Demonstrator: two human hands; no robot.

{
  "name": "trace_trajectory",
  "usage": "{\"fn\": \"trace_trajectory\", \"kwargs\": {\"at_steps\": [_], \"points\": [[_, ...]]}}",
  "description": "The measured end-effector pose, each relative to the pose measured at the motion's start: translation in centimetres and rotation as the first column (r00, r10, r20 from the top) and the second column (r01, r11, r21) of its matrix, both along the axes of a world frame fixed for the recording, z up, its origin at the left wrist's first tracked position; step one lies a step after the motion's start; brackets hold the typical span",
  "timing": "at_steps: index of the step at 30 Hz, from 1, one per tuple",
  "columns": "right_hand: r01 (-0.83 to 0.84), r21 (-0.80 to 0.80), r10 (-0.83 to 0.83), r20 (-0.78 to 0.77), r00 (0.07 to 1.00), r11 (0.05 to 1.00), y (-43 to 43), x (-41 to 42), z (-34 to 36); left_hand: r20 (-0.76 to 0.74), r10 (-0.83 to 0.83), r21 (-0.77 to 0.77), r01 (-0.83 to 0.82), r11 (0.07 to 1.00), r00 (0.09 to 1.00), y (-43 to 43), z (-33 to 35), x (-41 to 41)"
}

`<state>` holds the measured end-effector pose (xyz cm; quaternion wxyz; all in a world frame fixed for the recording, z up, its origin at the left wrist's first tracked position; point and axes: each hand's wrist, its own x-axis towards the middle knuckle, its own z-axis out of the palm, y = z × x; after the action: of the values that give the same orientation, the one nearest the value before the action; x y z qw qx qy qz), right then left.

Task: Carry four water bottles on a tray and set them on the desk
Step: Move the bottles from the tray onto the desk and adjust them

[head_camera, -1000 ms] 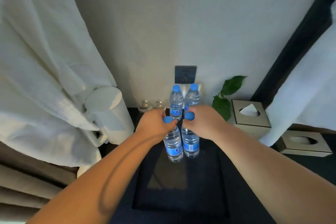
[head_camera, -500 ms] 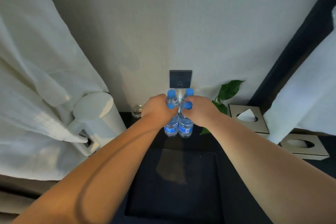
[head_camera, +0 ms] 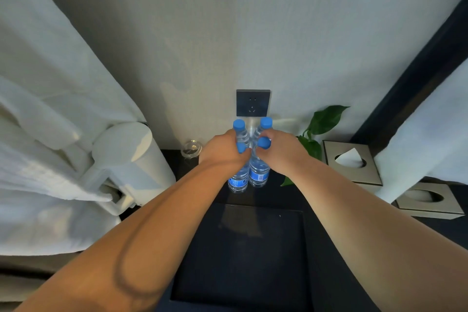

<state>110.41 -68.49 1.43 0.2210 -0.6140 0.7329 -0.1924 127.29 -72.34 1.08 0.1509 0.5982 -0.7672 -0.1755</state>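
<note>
Several clear water bottles with blue caps and blue labels stand bunched together by the wall under a socket. My left hand [head_camera: 222,151] is shut on the front left bottle [head_camera: 238,181], near its cap. My right hand [head_camera: 281,152] is shut on the front right bottle [head_camera: 258,176]. Two rear bottles show only their caps and necks, one on the left [head_camera: 239,127] and one on the right [head_camera: 266,124], touching my fingers. A dark square tray [head_camera: 243,258] lies on the black desk [head_camera: 286,195] in front of the bottles, with nothing on it.
A white kettle [head_camera: 129,159] stands at the left, with white robes hanging over it. A small glass [head_camera: 190,150] sits beside my left hand. A green plant [head_camera: 321,124] and two tissue boxes [head_camera: 352,162] [head_camera: 428,200] are at the right.
Both hands moved the two front bottles off the tray and back against the two rear bottles by the wall. The tray now lies bare.
</note>
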Motion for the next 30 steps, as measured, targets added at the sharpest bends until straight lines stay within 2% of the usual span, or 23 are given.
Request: {"fn": "trace_trajectory", "kwargs": {"at_steps": [6, 20, 24, 30], "points": [[-0.037, -0.002, 0.037, -0.006, 0.999, 0.999, 0.8, 0.0, -0.4, -0.007, -0.012, -0.001, 0.012, 1.000, 1.000, 0.2, -0.1, 0.0], [0.023, 0.017, -0.025, 0.068, 0.997, 1.000, 3.6, 0.5, -1.3, -0.010, 0.008, 0.040, -0.007, 0.999, 1.000, 3.5, -0.6, 2.1], [0.034, 0.028, -0.036, 0.065, 0.997, 0.999, 4.2, 0.4, -0.5, -0.005, -0.069, 0.022, 0.069, 0.997, 0.998, 4.2, -0.3, 3.0], [0.063, -0.022, -0.064, -0.042, 0.997, 0.998, 2.7, 0.3, 3.1, 0.031, -0.087, -0.074, 0.090, 0.993, 0.996, 1.5, 3.9, 2.4]]}}
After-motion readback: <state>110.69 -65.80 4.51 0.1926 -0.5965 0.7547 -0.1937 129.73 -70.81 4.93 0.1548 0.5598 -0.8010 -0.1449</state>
